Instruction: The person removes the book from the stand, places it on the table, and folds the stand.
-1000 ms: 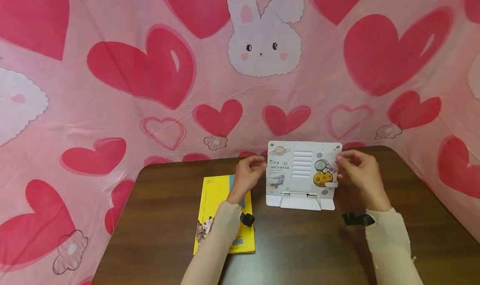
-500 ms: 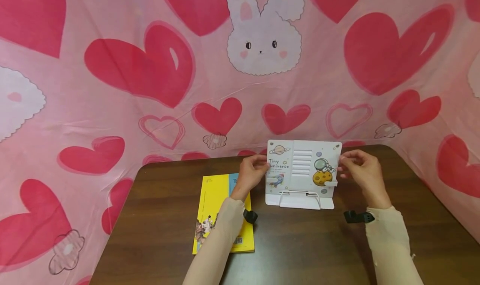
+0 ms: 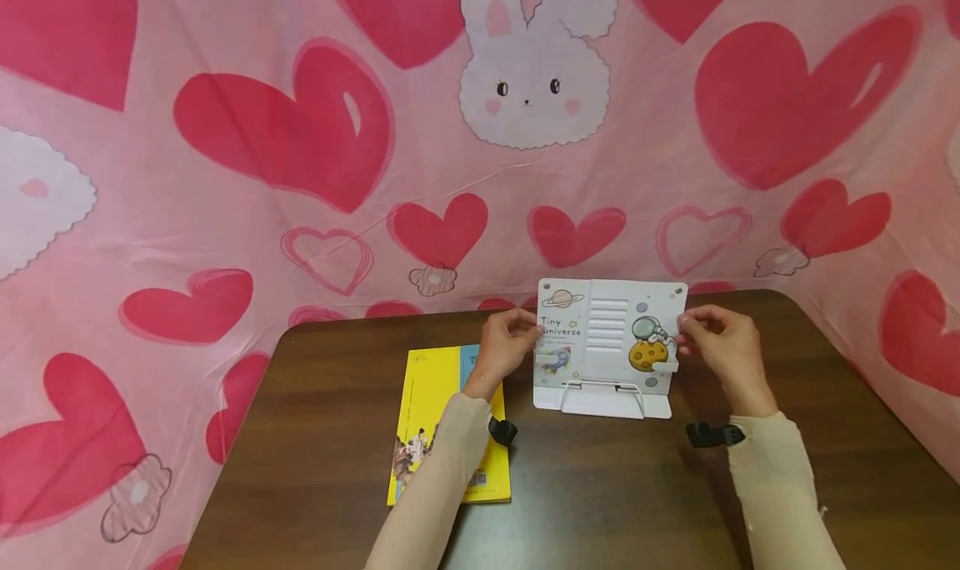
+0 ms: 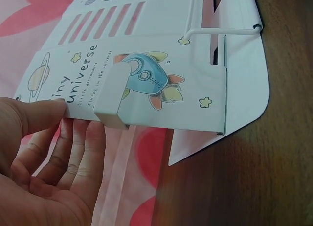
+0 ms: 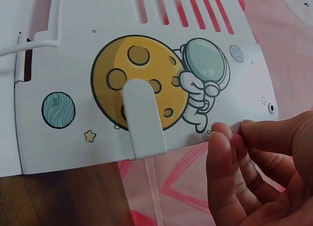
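Note:
A white book stand [image 3: 607, 345], printed with a planet, a rocket and an astronaut on a moon, stands tilted up on the table. My left hand [image 3: 504, 349] pinches its left edge; in the left wrist view the thumb [image 4: 44, 113] lies on the front face, with the fingers at and behind the edge. On the opposite side my right hand [image 3: 723, 349] pinches the right edge between thumb and forefinger, below the astronaut [image 5: 203, 64] in the right wrist view. A wire page holder [image 3: 602, 397] spans the bottom ledge. White side clips [image 4: 113, 96] hook over both edges.
A yellow book [image 3: 427, 403] with a blue strip lies left of the stand, partly under my left forearm. The dark wooden table [image 3: 600, 495] ends just behind the stand, against a pink heart-and-rabbit cloth [image 3: 420, 162].
My left hand has moved slightly right onto the stand's left edge. The right hand keeps its place at the right edge, and the stand has hardly shifted.

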`<action>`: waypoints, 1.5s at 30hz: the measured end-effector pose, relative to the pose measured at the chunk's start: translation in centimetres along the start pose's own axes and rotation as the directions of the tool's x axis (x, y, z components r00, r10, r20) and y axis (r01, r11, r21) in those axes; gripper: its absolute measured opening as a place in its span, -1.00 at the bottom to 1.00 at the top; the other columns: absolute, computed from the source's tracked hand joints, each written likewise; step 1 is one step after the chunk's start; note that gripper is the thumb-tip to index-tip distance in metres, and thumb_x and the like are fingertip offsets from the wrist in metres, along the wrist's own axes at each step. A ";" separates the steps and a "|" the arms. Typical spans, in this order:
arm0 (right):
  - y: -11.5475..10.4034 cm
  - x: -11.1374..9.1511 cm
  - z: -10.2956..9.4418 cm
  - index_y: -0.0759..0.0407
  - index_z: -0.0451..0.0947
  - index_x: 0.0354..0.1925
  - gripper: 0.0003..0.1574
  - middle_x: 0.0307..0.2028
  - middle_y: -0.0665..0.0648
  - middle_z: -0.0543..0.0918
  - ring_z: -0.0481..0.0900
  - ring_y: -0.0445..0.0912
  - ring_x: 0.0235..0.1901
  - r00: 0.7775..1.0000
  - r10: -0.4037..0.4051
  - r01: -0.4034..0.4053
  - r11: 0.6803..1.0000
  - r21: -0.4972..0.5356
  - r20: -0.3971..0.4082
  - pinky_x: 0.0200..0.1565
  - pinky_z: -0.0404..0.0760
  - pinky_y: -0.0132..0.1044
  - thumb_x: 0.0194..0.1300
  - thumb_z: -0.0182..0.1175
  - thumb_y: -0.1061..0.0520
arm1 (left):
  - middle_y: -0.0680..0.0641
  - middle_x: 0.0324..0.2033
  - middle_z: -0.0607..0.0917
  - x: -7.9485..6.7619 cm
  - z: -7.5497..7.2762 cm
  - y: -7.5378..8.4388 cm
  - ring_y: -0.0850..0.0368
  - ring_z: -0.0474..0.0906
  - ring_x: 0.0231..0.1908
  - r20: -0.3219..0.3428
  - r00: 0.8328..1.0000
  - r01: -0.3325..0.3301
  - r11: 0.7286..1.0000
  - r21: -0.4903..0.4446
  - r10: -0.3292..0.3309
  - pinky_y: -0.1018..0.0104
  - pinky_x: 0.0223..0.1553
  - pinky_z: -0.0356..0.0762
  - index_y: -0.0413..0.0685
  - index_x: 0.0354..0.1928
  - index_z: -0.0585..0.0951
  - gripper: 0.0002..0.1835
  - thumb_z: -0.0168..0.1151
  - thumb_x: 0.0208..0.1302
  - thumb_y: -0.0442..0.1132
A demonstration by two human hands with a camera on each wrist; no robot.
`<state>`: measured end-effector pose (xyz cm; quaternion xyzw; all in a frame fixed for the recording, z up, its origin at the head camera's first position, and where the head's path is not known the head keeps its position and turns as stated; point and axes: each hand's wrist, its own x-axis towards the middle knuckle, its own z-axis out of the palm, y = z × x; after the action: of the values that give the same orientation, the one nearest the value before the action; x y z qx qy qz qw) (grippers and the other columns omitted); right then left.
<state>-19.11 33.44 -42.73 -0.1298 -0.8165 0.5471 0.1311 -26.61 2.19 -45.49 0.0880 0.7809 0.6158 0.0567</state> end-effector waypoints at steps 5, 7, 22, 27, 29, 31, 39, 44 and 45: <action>-0.1 0.0 0.3 0.50 0.55 0.07 -0.56 -0.51 -0.33 0.64 0.71 -0.37 -0.50 1.000 -0.001 0.001 1.000 -0.004 -0.031 -0.37 0.74 -0.46 0.50 0.24 0.11 | -0.19 -0.15 0.81 0.0 -0.1 -0.1 0.04 0.79 -0.26 0.015 1.000 0.004 1.000 -0.012 -0.003 0.16 -0.11 0.81 -0.15 -0.09 0.75 -0.85 0.40 0.36 -0.28; -0.1 0.1 0.5 0.49 0.56 0.07 -0.58 -0.50 -0.33 0.63 0.72 -0.37 -0.50 0.999 -0.004 0.004 1.000 -0.009 -0.048 -0.36 0.73 -0.48 0.50 0.24 0.11 | -0.19 -0.14 0.81 0.0 -0.1 -0.1 0.03 0.79 -0.25 0.025 1.000 0.009 1.000 -0.014 -0.009 0.17 -0.11 0.81 -0.16 -0.09 0.75 -0.85 0.40 0.36 -0.28; -0.6 -0.1 1.5 0.41 0.55 0.19 -0.56 -0.39 -0.31 0.60 0.62 -0.51 -0.45 0.997 -0.042 0.038 0.998 -0.058 -0.066 -0.32 0.66 -0.60 0.52 0.21 0.13 | -0.19 -0.15 0.82 -0.5 -1.4 0.3 -0.31 0.77 -0.10 0.154 0.988 0.020 0.999 0.032 -0.024 0.16 -0.10 0.81 -0.17 -0.14 0.74 -0.87 0.42 0.34 -0.27; -0.7 -0.3 2.0 0.33 0.54 0.22 -0.57 -0.29 -0.22 0.63 0.57 -0.51 -0.37 0.994 -0.076 0.066 0.990 -0.123 -0.078 -0.34 0.60 -0.58 0.48 0.24 0.14 | -0.20 -0.20 0.82 -0.6 -1.9 0.4 -0.36 0.75 -0.11 0.233 0.972 0.007 0.999 0.033 -0.015 0.06 -0.05 0.80 -0.18 -0.17 0.75 -0.88 0.44 0.31 -0.29; -0.8 -0.4 2.3 0.32 0.56 0.20 -0.58 -0.21 -0.06 0.68 0.52 -0.52 -0.35 0.992 -0.099 0.086 0.984 -0.154 -0.081 -0.33 0.56 -0.62 0.48 0.25 0.14 | -0.19 -0.21 0.81 -0.6 -2.0 0.5 -0.36 0.75 -0.11 0.265 0.964 0.007 0.999 0.032 -0.015 0.07 -0.05 0.80 -0.18 -0.19 0.76 -0.88 0.44 0.30 -0.29; -0.9 -0.5 2.6 0.32 0.58 0.19 -0.57 -0.12 0.13 0.73 0.47 -0.57 -0.34 0.989 -0.125 0.109 0.977 -0.183 -0.082 -0.31 0.51 -0.67 0.47 0.26 0.13 | -0.16 -0.21 0.82 -0.6 -2.0 0.6 -0.35 0.76 -0.10 0.294 0.956 0.000 0.999 0.039 -0.012 0.13 -0.07 0.81 -0.17 -0.20 0.76 -0.90 0.44 0.30 -0.29; -1.1 -1.0 3.7 0.34 0.60 0.21 -0.52 0.06 0.43 0.75 0.59 -0.56 -0.24 0.973 -0.225 0.206 0.947 -0.246 -0.051 -0.20 0.39 -0.82 0.43 0.31 0.13 | -0.14 -0.28 0.84 -1.0 -1.8 0.8 -0.36 0.74 -0.18 0.371 0.927 -0.094 0.993 0.074 0.060 0.28 -0.22 0.74 -0.16 -0.27 0.79 -0.93 0.48 0.26 -0.30; -1.5 -1.2 4.6 0.39 0.55 0.25 -0.46 0.13 0.48 0.70 0.76 0.26 0.06 0.965 -0.264 0.253 0.934 -0.252 -0.009 -0.11 0.47 -0.79 0.41 0.32 0.14 | -0.11 -0.30 0.85 -1.5 -1.3 1.4 -0.28 0.76 -0.22 0.413 0.907 -0.140 0.984 0.111 0.082 0.38 -0.30 0.68 -0.13 -0.27 0.82 -0.92 0.52 0.23 -0.28; -1.6 -1.3 4.8 0.40 0.54 0.26 -0.44 0.14 0.49 0.69 0.72 0.33 0.10 0.964 -0.265 0.256 0.933 -0.251 0.000 -0.08 0.59 -0.68 0.41 0.32 0.14 | -0.11 -0.30 0.85 -1.6 -1.2 1.5 -0.25 0.76 -0.23 0.421 0.903 -0.148 0.982 0.117 0.086 0.39 -0.30 0.68 -0.13 -0.27 0.82 -0.91 0.52 0.23 -0.27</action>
<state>-19.69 28.31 -43.09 -0.0451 -0.8862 0.4160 0.1989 -25.13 1.06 -43.80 0.2672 0.7874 0.5265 0.1773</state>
